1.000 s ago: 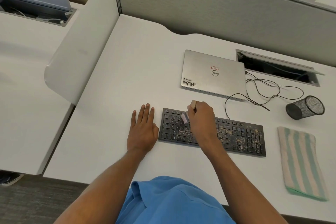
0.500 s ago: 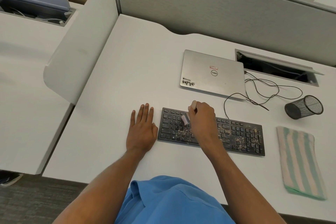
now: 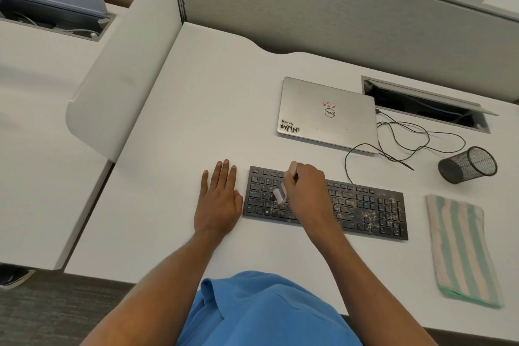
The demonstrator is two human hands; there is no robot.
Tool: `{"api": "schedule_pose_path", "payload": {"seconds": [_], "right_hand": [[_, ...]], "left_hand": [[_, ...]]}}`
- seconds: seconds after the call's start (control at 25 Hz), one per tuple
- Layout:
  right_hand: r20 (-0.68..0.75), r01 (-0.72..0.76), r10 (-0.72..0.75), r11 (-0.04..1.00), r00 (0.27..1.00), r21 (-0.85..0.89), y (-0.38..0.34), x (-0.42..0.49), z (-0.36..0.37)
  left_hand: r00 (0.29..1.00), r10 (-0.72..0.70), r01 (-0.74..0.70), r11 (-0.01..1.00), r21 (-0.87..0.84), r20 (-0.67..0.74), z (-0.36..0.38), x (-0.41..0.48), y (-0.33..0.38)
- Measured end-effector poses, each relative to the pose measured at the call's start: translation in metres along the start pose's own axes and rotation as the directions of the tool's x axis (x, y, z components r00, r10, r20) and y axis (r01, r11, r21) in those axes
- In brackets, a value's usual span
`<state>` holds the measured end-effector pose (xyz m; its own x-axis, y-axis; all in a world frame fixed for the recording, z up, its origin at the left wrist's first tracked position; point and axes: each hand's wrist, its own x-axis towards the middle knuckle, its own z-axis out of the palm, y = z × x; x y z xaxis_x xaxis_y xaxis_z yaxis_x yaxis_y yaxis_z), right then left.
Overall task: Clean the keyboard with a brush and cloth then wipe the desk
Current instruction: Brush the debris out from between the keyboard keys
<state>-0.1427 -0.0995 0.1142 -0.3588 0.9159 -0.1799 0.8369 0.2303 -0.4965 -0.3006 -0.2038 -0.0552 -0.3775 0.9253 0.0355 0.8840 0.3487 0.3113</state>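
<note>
A black keyboard (image 3: 365, 206) lies on the white desk (image 3: 196, 121), with pale crumbs scattered over its middle and right keys. My right hand (image 3: 307, 194) grips a small brush (image 3: 280, 195) with a wooden handle, and its pale bristles touch the left-middle keys. Flat on the desk, fingers straight, my left hand (image 3: 219, 199) rests against the keyboard's left edge. A folded green-and-cream striped cloth (image 3: 460, 247) lies to the right of the keyboard.
A shut silver laptop (image 3: 327, 115) sits behind the keyboard, with black cables (image 3: 407, 143) looping to its right. A black mesh pen cup (image 3: 467, 164) lies on its side. An open cable tray (image 3: 424, 104) is at the back right. A white divider (image 3: 120, 70) stands left.
The brush's bristles have shifted slightly down the left-middle keys under my right hand. My left hand has stayed flat beside the keyboard.
</note>
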Motion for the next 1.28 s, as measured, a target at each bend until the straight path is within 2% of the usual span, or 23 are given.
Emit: {"api": "schedule_pose_path", "payload": {"seconds": [0.2, 0.36, 0.64, 0.76, 0.96, 1.12, 1.2, 1.28], "right_hand": [[-0.02, 0.017, -0.016, 0.998, 1.0, 0.054, 0.004, -0.005, 0.015], [0.075, -0.026, 0.025, 1.0, 0.997, 0.013, 0.008, -0.007, 0.01], [-0.083, -0.022, 0.028, 0.997, 0.996, 0.078, 0.003, -0.004, 0.007], [-0.024, -0.02, 0.022, 0.997, 0.999, 0.077, 0.005, -0.008, 0.01], [0.091, -0.017, 0.021, 0.999, 0.996, -0.036, 0.011, -0.009, 0.004], [0.095, 0.074, -0.096, 0.974, 0.991, 0.216, 0.0, -0.011, 0.007], [0.156, 0.056, -0.112, 0.945, 0.981, 0.323, -0.008, -0.011, 0.012], [0.268, 0.044, -0.132, 0.949, 0.954, 0.312, -0.01, -0.008, 0.018]], "left_hand": [[1.0, 0.001, -0.001, 1.0, 0.007, 0.004, 0.0, 0.0, 0.0], [1.0, 0.0, 0.0, 1.0, -0.006, -0.008, 0.001, 0.0, 0.0], [1.0, 0.002, -0.002, 1.0, -0.002, -0.003, 0.001, 0.0, 0.0], [1.0, 0.004, -0.004, 1.0, -0.003, -0.003, 0.002, 0.0, -0.001], [1.0, 0.006, -0.007, 1.0, -0.011, -0.015, 0.001, 0.0, 0.0], [1.0, 0.005, -0.005, 1.0, -0.006, -0.014, 0.002, 0.0, 0.0], [1.0, 0.007, -0.007, 1.0, 0.005, -0.015, 0.002, -0.001, 0.0], [1.0, 0.008, -0.008, 1.0, 0.007, -0.021, 0.001, 0.0, 0.0]]}}
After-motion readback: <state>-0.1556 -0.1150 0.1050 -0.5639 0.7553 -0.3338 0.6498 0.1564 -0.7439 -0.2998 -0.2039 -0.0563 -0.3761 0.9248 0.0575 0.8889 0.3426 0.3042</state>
